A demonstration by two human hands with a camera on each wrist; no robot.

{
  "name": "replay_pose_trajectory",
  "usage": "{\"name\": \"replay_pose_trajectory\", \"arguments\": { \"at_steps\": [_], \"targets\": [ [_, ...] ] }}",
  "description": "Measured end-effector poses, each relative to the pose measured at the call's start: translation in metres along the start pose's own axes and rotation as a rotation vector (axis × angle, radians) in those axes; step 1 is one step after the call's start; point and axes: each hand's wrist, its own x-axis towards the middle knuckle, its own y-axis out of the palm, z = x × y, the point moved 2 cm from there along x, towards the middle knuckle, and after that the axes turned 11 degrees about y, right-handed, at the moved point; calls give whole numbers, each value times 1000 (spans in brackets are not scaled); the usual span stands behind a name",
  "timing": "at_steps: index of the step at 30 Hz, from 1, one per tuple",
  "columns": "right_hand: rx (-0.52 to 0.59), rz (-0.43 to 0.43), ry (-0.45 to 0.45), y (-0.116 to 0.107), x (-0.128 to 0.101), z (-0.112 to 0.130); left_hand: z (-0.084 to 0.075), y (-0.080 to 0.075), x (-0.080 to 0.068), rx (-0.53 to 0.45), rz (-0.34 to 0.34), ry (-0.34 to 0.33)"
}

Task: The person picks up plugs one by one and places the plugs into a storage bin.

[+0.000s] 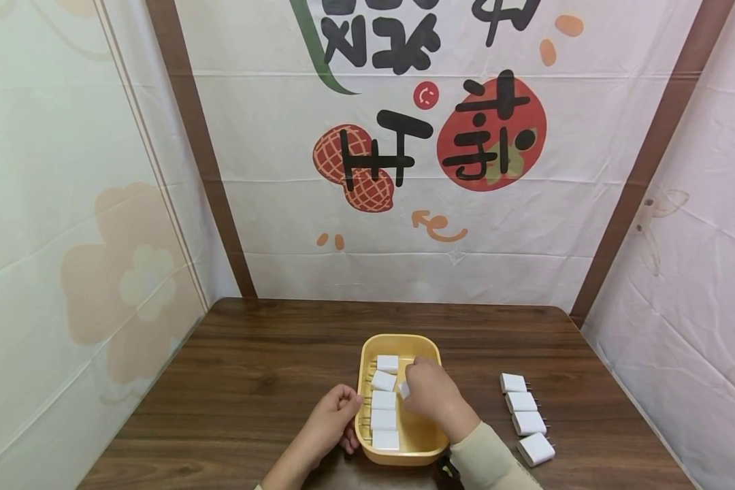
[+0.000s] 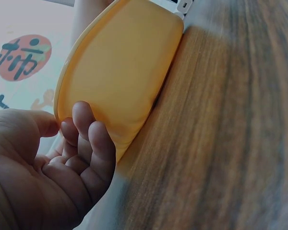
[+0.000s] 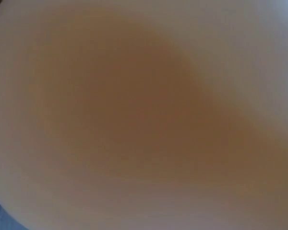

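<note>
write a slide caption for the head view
Right hand pinches a white plug adapter over a yellow plastic tray; left hand steadies its rim.

Looks like a makeshift recording booth rather than a home or shop: closed in on three sides by hung printed banners [image 1: 404, 170] with cartoon fruit and upside-down lettering, brown posts [image 1: 196, 150] at the corners, around a bare wooden worktop [image 1: 251, 381].
</note>
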Motion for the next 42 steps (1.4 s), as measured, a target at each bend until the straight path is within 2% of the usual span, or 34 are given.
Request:
{"name": "replay_pose_trajectory", "arguments": {
  "at_steps": [15, 42],
  "targets": [
    [-69, -6, -14, 4, 0, 2, -1, 0, 0, 4, 4, 0],
    [-117, 18, 9, 1, -3, 5, -2, 1, 0, 3, 12, 6]
  ]
}}
